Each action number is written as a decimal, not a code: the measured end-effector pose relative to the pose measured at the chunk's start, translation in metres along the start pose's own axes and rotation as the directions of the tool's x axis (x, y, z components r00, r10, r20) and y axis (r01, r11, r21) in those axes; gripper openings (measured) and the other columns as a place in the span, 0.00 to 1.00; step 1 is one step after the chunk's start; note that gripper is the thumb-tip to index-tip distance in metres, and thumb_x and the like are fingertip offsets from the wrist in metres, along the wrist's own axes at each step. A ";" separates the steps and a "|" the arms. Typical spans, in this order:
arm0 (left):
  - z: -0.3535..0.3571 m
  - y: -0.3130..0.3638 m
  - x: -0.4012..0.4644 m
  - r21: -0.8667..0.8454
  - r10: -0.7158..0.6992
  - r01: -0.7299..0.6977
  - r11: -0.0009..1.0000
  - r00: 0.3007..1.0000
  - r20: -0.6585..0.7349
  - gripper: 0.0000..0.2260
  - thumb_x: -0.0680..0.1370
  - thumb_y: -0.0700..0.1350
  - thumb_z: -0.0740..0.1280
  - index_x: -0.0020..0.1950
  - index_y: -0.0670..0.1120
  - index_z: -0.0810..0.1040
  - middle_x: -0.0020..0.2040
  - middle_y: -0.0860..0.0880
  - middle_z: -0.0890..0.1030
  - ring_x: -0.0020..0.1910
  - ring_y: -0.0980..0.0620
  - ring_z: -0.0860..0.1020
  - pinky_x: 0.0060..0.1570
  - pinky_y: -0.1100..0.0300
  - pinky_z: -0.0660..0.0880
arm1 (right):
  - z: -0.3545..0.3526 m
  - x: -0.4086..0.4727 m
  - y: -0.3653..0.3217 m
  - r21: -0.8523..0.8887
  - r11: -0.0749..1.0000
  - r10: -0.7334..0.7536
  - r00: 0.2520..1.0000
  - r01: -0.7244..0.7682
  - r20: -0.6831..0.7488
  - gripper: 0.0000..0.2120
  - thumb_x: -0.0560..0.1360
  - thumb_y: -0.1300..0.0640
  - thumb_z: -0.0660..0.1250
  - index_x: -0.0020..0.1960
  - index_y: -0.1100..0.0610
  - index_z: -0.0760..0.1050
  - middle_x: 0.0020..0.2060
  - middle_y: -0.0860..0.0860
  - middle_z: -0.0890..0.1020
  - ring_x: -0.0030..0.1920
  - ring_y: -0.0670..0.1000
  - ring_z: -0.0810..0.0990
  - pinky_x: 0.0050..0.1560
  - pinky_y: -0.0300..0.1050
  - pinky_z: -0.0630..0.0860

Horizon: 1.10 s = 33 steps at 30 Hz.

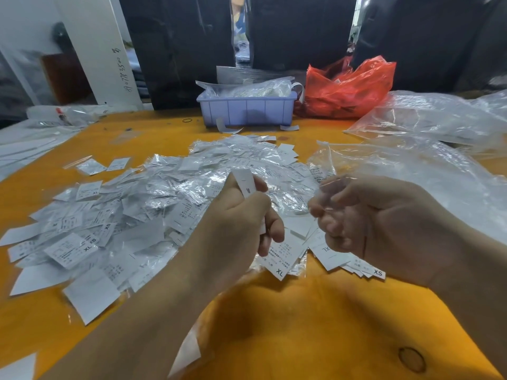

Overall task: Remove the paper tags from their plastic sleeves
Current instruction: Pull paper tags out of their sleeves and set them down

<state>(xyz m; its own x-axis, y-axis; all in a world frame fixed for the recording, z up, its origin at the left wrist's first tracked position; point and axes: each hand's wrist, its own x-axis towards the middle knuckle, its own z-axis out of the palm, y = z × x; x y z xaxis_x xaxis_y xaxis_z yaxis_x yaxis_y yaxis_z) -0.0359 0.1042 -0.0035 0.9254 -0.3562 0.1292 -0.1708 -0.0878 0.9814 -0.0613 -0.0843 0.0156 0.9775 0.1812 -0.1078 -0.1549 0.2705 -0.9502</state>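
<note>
While sleeved tags (153, 215) lie heaped across the left and middle of the orange desk (315, 325), the left hand (236, 229) curls around a paper tag (246, 182) (marked M) poking up from its fist. Just right, the right hand (378, 218) pinches a clear plastic sleeve (326, 187), apart from the tag. A lilac tray (247, 109) sits at the far edge.

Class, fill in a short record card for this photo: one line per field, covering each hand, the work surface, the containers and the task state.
Left hand: grips a paper tag marked M
Right hand: pinches a clear plastic sleeve
Surface: orange table
Pile: sleeved tags spread ahead of the hands
Containers: lilac bin, red bag beside it
Task state: tag and sleeve apart
</note>
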 end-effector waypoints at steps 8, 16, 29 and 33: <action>-0.002 -0.002 0.002 0.054 -0.004 0.002 0.999 0.999 0.034 0.15 0.75 0.54 0.55 0.46 0.47 0.78 0.33 0.48 0.82 0.28 0.55 0.74 0.25 0.64 0.69 | 0.000 -0.001 0.002 -0.194 0.975 -0.112 0.994 0.111 0.004 0.10 0.67 0.58 0.68 0.46 0.64 0.78 0.38 0.57 0.82 0.36 0.50 0.80 0.31 0.43 0.77; 0.005 -0.004 -0.001 0.223 0.082 -0.067 0.973 0.995 -0.058 0.10 0.80 0.57 0.62 0.45 0.59 0.82 0.38 0.59 0.83 0.36 0.63 0.80 0.31 0.70 0.72 | 0.004 -0.001 0.000 -0.212 0.969 -0.143 0.987 0.126 -0.068 0.11 0.61 0.51 0.73 0.37 0.57 0.78 0.32 0.52 0.78 0.32 0.48 0.77 0.32 0.42 0.77; 0.003 -0.001 -0.003 0.214 0.185 -0.173 0.961 0.982 -0.034 0.08 0.80 0.48 0.66 0.53 0.62 0.75 0.40 0.55 0.82 0.38 0.57 0.81 0.34 0.67 0.76 | 0.007 0.000 0.001 -0.028 0.986 -0.163 0.987 0.163 -0.003 0.26 0.60 0.67 0.71 0.58 0.61 0.76 0.35 0.58 0.81 0.29 0.52 0.79 0.31 0.44 0.78; 0.003 -0.001 -0.005 0.202 0.151 -0.141 0.969 0.988 -0.035 0.18 0.79 0.46 0.67 0.61 0.68 0.68 0.38 0.56 0.81 0.36 0.60 0.81 0.31 0.70 0.74 | 0.008 -0.001 0.002 -0.123 0.980 -0.159 0.987 0.157 -0.009 0.27 0.58 0.65 0.73 0.58 0.59 0.75 0.34 0.57 0.80 0.28 0.52 0.77 0.28 0.42 0.75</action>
<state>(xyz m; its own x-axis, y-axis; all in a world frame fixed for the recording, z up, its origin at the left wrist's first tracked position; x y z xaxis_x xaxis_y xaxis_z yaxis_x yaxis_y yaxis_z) -0.0413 0.1034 -0.0060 0.9003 -0.3329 0.2806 -0.3643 -0.2229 0.9042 -0.0639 -0.0765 0.0157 0.9910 0.1269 0.0421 0.0192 0.1771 -0.9840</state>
